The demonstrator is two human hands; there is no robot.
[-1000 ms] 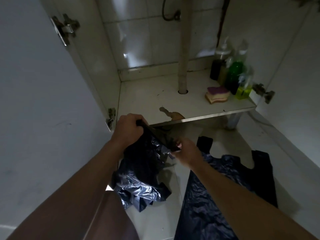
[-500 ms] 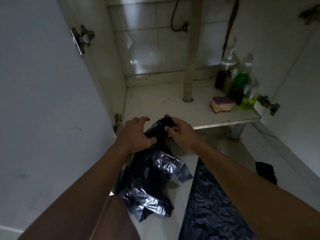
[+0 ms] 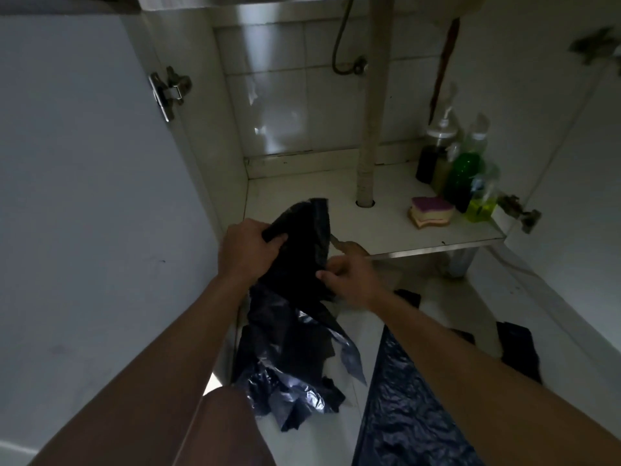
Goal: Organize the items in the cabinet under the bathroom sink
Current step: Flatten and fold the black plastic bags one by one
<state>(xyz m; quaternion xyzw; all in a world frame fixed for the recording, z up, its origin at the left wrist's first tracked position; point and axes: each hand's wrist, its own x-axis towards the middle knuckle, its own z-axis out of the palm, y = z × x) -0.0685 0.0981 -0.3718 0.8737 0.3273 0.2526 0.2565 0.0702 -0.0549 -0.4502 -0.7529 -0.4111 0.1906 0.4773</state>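
- We judge the job well along: the white cabinet shelf (image 3: 302, 196) under the sink is mostly bare, with a cluster of plastic bottles (image 3: 460, 169) (dark, pale, green and yellow-green) standing together at its far right corner and a purple-and-cream sponge (image 3: 431, 211) lying just beside them.
- What looks left is the bags: we hold a crumpled black plastic bag (image 3: 302, 264) at the shelf's near left edge, its upper part bunched and its lower part trailing down to the pale tiled floor (image 3: 437, 297).
- Our left hand (image 3: 247, 250) has its grip closed around the bag's bunched top; our right hand (image 3: 349, 274) pinches the bag's right edge between thumb and fingers.
- The bag is thin, glossy and heavily creased, grey-blue where light catches it (it will probably spring open unless folded tight).
- A second dark plastic bag (image 3: 403, 415) lies spread flat on the floor at near right, partly under our right forearm, not yet folded; another dark piece (image 3: 517, 351) shows farther right, and we cannot tell whether it belongs to that bag.
- A grey drain pipe (image 3: 369, 129) rises from the shelf's middle.
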